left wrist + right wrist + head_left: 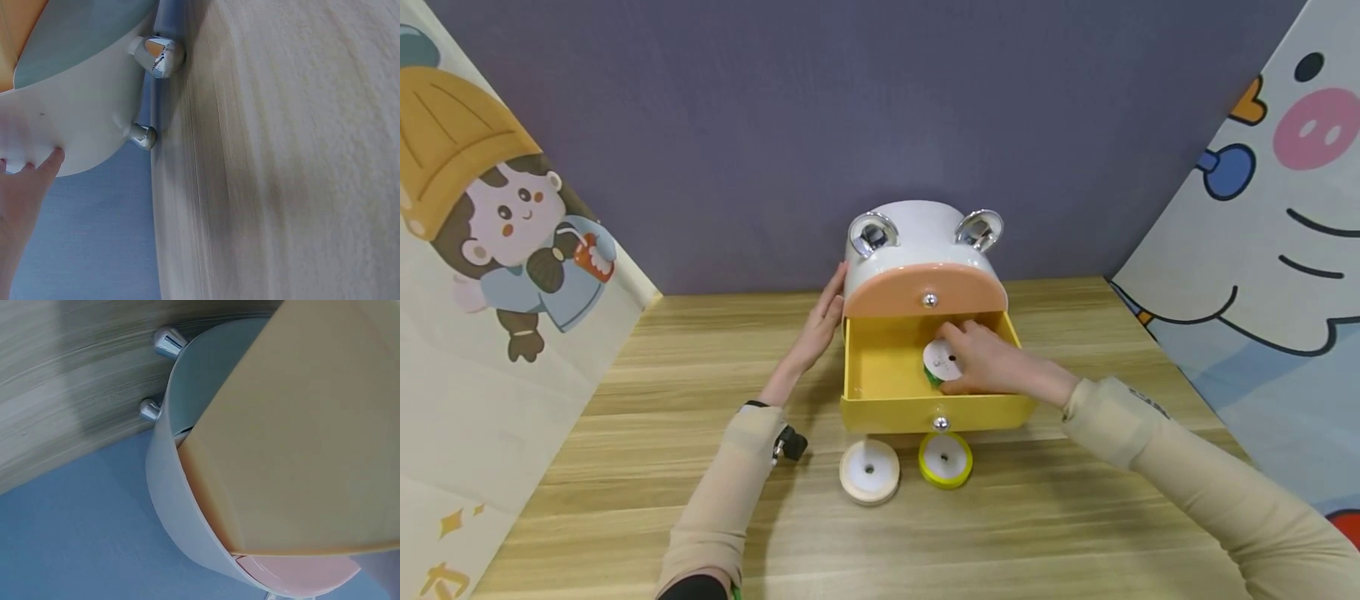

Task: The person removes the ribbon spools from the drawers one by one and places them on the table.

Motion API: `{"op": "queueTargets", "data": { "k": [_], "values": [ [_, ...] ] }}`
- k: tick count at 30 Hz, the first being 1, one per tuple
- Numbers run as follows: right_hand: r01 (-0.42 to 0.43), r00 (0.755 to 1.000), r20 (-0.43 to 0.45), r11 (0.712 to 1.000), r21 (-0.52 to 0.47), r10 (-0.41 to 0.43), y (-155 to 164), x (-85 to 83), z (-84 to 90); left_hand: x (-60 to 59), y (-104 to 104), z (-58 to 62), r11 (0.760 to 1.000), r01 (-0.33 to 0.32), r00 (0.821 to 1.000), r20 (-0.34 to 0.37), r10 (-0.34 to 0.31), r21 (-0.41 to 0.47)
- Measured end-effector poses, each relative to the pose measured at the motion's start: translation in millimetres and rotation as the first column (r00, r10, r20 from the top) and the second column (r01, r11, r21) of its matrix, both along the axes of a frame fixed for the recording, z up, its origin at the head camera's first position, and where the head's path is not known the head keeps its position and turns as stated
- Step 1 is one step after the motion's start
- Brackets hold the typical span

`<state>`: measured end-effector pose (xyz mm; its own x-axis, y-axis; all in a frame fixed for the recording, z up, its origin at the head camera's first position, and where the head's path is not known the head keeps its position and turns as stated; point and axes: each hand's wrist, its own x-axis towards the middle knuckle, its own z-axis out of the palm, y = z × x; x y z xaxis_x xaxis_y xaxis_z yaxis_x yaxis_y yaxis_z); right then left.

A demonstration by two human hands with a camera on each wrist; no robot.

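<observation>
The right hand [992, 362] has its grip closed around a green ribbon spool [942, 361] inside the pulled-out yellow drawer [880, 367]. The left hand [816, 329], fingers straight, presses flat against the white cabinet [917, 237]. On the tabletop [700, 417], just before the drawer, lie a cream spool [869, 471] and a yellow spool [945, 459]

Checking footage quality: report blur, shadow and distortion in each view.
Head view: sharp, wide-angle bend at the edges, soft shadow beside the yellow drawer. Left wrist view: table smeared. Right wrist view: drawer close and soft, table streaked.
</observation>
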<state>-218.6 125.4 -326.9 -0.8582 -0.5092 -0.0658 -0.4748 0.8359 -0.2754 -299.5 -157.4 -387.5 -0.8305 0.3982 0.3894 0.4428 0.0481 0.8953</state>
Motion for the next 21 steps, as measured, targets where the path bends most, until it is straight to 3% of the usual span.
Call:
{"op": "queueTargets", "data": {
  "k": [7,21],
  "values": [
    [-0.037,0.999,-0.019,0.997,-0.066,0.036,-0.4,6.2,6.8,-1.0,0.2,-0.3,1.000,-0.001,1.000,0.001,0.001,0.007],
    [-0.031,0.998,0.040,0.989,-0.147,0.037,-2.2,23.9,44.0,1.2,-0.7,1.4,1.000,-0.001,1.000,0.010,0.001,0.001]
  ]
}}
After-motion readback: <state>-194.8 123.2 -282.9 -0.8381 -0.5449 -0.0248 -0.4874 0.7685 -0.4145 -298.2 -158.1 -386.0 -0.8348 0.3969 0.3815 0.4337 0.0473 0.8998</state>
